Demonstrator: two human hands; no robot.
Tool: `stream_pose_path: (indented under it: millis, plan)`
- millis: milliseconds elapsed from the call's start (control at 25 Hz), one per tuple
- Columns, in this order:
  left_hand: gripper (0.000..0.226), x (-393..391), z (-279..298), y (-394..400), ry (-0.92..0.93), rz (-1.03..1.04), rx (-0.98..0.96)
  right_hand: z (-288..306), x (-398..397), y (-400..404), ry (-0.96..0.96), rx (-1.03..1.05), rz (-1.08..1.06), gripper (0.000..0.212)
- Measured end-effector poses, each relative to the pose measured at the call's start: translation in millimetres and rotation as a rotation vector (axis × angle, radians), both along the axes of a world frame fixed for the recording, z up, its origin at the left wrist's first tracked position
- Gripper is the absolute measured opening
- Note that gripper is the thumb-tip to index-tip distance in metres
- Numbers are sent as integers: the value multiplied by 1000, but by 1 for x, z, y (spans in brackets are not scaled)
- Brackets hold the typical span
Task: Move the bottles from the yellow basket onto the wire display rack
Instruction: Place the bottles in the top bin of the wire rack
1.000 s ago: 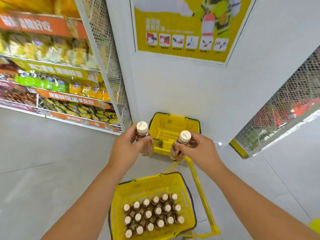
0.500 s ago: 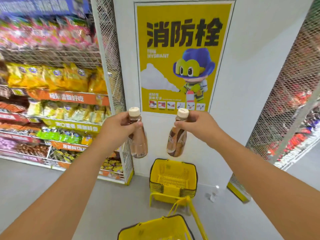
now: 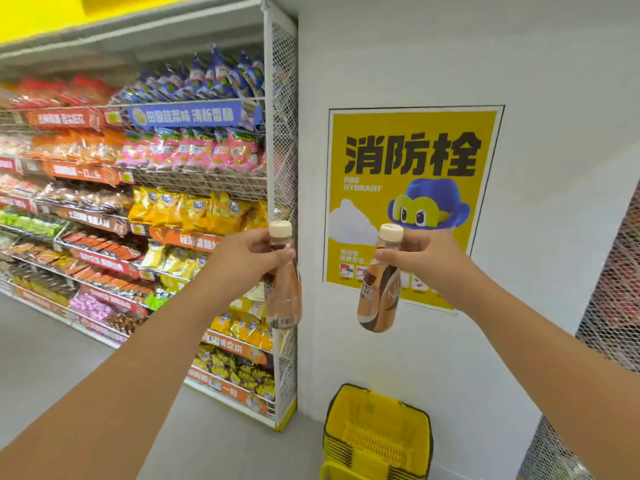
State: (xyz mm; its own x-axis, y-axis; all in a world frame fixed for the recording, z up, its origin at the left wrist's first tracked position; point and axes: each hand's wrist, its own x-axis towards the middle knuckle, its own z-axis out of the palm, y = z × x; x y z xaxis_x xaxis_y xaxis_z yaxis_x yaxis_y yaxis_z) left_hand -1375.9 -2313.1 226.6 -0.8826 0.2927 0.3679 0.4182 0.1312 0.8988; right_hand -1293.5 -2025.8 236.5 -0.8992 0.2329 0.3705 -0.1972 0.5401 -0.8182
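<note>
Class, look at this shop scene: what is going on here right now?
A person holds two brown plastic drink bottles with cream caps by their necks, one in the left hand and one in the right hand. Both bottles hang in the air before a white wall with a yellow poster. Neither is on the white wire snack rack yet.

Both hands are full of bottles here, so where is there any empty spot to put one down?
Bare room shows only on the grey floor, bordered by the snack shelves and the stack of yellow baskets by the white wall. The shelves are packed tier after tier. The left hand and right hand each grip a bottle by its neck.
</note>
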Motion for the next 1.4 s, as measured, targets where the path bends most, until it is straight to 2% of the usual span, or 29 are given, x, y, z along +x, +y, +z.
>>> stream_pose_path:
  millis: [320, 600, 800, 960, 1400]
  plan:
    - [27, 72, 9, -26, -13, 259, 7, 16, 2, -27, 3, -32, 342, 13]
    - [22, 168, 11, -106, -31, 575, -18, 17, 9, -123, -27, -40, 706, 19]
    - [29, 249, 18, -178, -25, 816, -17, 18, 36, -223, -24, -19, 927, 19]
    - [22, 317, 19, -243, -5, 953, 21, 18, 68, -307, -20, 8, 1081, 18]
    - [23, 496, 19, -477, 5, 1226, -2, 12, 196, -601, 0, 19, 1305, 16]
